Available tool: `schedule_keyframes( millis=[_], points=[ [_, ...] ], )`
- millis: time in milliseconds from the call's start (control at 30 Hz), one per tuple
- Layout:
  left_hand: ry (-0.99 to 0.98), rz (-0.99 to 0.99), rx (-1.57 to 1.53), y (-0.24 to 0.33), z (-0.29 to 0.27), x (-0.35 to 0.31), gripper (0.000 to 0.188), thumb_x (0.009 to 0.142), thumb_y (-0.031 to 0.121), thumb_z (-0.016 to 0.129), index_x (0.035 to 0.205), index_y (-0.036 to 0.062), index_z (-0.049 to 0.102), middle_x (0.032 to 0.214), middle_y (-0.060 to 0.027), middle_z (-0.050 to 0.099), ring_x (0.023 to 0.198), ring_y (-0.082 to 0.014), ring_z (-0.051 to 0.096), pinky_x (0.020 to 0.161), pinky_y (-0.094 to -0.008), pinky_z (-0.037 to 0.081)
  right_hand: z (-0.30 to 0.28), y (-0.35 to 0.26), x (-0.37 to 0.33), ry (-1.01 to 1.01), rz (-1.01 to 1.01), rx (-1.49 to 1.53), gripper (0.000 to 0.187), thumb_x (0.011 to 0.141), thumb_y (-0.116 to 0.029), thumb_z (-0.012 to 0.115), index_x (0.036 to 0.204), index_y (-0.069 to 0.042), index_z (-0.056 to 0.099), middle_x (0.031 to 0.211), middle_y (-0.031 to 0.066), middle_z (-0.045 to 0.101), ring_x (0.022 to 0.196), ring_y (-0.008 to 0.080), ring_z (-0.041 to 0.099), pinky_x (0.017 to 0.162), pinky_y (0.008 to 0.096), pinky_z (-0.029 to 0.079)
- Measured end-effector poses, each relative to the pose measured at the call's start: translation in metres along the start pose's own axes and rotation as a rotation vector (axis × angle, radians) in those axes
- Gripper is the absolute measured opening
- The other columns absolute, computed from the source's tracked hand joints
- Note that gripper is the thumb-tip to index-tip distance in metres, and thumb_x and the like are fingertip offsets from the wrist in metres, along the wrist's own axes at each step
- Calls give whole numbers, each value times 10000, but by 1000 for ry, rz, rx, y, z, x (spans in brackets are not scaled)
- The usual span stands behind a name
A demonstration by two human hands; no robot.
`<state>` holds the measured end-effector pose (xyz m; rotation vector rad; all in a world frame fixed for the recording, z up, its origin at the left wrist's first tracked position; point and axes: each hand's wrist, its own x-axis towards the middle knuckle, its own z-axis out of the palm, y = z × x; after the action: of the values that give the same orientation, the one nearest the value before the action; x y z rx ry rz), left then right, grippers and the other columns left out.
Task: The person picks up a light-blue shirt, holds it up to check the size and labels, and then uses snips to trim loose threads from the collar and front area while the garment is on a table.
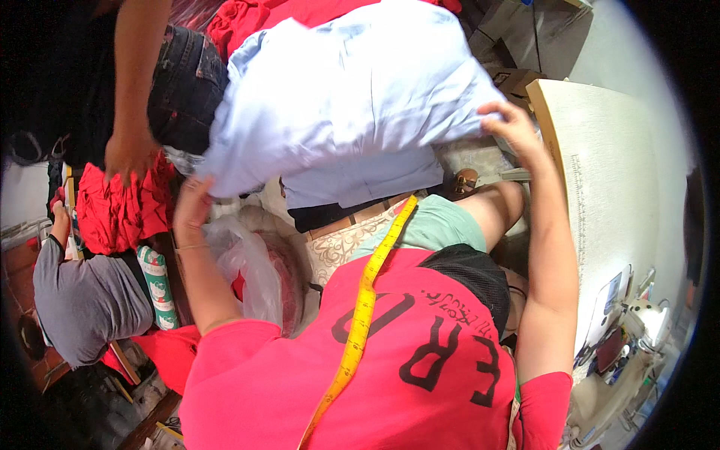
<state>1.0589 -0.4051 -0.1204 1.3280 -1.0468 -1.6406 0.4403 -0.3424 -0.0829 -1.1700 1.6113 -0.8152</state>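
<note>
A pale blue cloth piece [352, 82], its top bright with glare, is spread in front of me at arm's length. My left hand [193, 204] pinches its near left corner. At its right edge, the fingers and thumb of my right hand [514, 129] close on the cloth. More folded pale blue cloth [367, 180] lies beneath it, on top of dark cloth [322, 217]. A yellow measuring tape [364, 307] hangs down over my red shirt.
Another person's hand [131, 154] reaches to crumpled red cloth [124, 206] at the left. Below it sits a person in a grey top [94, 300]. A clear plastic bag [251, 262] stands by my left forearm. A white table [615, 202] with a sewing machine [646, 319] borders my right.
</note>
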Motion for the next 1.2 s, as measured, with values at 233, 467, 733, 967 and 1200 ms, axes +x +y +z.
schedule_keyframes(
  millis=[233,467,733,967,1200],
  points=[
    [268,-381,3,-158,-35,-19,230,788,160,714,995,75,658,901,-20,660,780,-129,595,690,-280,456,42,119,2,88,126,-51,259,736,-28,625,992,-32,665,925,20,624,827,109,548,778,252,438],
    [130,-514,743,-153,-2,-19,224,728,167,699,886,31,616,747,-48,613,634,-157,561,527,-326,437,43,154,-5,203,-34,-336,339,733,-15,632,1069,-47,651,1098,109,569,1039,239,535,912,316,419],
    [175,601,1195,-115,156,-2,338,784,134,646,1083,-2,566,1114,-209,574,1046,-372,535,919,-436,417,74,120,-9,33,-289,-467,452,727,-8,624,1169,-98,587,1323,179,443,1248,351,426,1052,392,356],
    [-482,478,1305,-133,267,-7,336,809,208,643,1128,107,619,1226,-141,548,1027,-341,565,888,-422,439,134,39,-24,-361,-388,-418,342,782,-45,598,1124,-51,604,1218,153,543,1148,326,516,979,377,421],
    [-436,297,927,-120,279,52,336,853,255,613,1148,95,632,1244,-155,558,1057,-302,585,876,-387,470,129,21,-36,-477,-272,-222,358,806,-57,584,1163,-53,594,1143,138,604,1073,300,576,932,369,458]
  ],
)
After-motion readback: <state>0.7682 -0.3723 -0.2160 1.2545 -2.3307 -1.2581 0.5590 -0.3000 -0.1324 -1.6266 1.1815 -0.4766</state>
